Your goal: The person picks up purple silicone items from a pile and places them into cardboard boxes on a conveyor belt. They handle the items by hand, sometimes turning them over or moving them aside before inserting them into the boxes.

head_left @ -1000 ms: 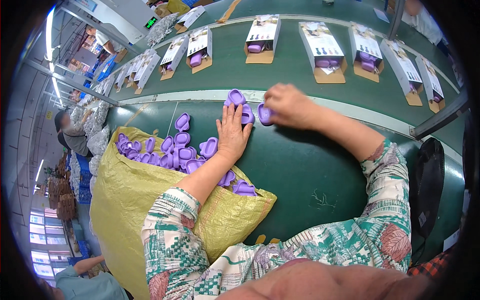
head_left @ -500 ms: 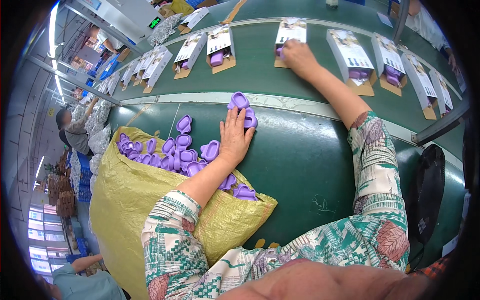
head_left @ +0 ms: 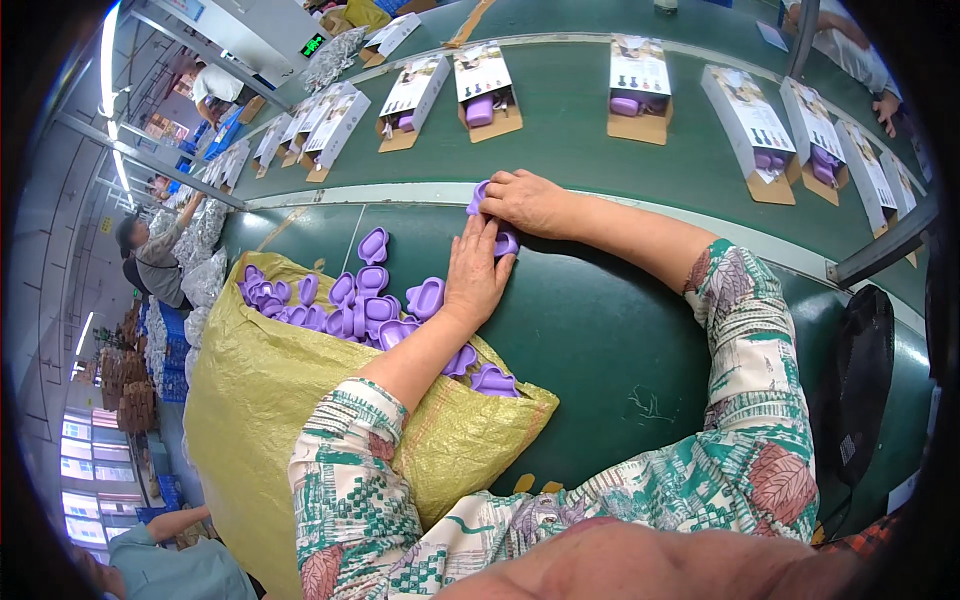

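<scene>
Green tabletop [head_left: 610, 340] fills the middle of the frame. At upper centre, the right hand [head_left: 528, 204] curls over an upper purple piece [head_left: 476, 198], any pinch hidden; the left hand [head_left: 474, 276] lies flat, fingers extended, by a lower piece [head_left: 507, 243]. With the hands so crowded, a hasty pull could knock the lower piece away. Left of centre, loose pieces [head_left: 379, 310] crowd the mouth of a sack [head_left: 270, 390] and might slide if the left arm [head_left: 412, 358] brushes them. Boxes [head_left: 638, 75] line the belt [head_left: 560, 110] above.

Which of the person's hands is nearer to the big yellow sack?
Left. The left hand lies just past the open mouth of the yellow sack; the right hand is farther off, beyond and to the right.
</scene>
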`<state>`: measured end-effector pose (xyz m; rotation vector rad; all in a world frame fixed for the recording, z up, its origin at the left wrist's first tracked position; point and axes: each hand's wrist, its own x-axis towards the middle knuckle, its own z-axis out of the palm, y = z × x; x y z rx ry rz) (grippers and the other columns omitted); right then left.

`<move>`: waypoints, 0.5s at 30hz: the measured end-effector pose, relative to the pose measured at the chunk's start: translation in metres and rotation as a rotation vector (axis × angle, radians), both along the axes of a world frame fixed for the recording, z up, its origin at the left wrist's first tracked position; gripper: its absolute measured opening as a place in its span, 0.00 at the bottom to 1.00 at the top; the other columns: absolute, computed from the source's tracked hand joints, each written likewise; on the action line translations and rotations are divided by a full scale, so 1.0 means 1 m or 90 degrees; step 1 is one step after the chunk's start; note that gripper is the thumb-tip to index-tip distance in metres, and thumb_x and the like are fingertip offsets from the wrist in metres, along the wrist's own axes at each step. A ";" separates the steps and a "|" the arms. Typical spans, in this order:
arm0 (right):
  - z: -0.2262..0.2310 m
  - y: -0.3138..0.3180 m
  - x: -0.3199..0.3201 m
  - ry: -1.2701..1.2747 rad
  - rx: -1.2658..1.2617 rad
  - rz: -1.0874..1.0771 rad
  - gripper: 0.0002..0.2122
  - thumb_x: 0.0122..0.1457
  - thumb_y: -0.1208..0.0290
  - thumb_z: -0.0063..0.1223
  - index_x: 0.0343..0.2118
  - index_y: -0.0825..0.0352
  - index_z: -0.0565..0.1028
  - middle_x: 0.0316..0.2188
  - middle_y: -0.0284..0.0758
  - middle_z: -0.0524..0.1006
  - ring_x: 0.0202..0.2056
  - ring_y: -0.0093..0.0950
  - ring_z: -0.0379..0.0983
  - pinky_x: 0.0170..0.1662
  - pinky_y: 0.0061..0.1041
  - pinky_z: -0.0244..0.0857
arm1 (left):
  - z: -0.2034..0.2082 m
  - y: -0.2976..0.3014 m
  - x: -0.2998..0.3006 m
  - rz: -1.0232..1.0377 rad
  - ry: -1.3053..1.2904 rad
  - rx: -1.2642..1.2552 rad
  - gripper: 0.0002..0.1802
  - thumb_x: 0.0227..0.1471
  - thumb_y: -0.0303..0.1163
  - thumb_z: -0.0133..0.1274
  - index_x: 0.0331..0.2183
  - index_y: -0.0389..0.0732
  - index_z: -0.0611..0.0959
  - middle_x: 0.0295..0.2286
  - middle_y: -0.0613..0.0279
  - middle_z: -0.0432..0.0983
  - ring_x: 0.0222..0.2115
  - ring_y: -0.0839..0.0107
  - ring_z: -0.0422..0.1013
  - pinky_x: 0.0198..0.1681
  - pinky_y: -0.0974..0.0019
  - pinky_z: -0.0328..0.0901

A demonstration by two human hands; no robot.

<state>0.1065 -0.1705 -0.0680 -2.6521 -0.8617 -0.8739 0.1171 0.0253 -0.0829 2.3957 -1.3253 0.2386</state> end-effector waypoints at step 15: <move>0.022 -0.090 0.047 -0.068 0.071 -0.343 0.06 0.49 0.68 0.51 0.28 0.63 0.74 0.29 0.35 0.77 0.35 0.36 0.71 0.35 0.39 0.65 | 0.006 0.002 -0.004 -0.015 -0.005 -0.059 0.31 0.46 0.24 0.48 0.54 0.38 0.62 0.54 0.43 0.58 0.52 0.46 0.60 0.52 0.55 0.61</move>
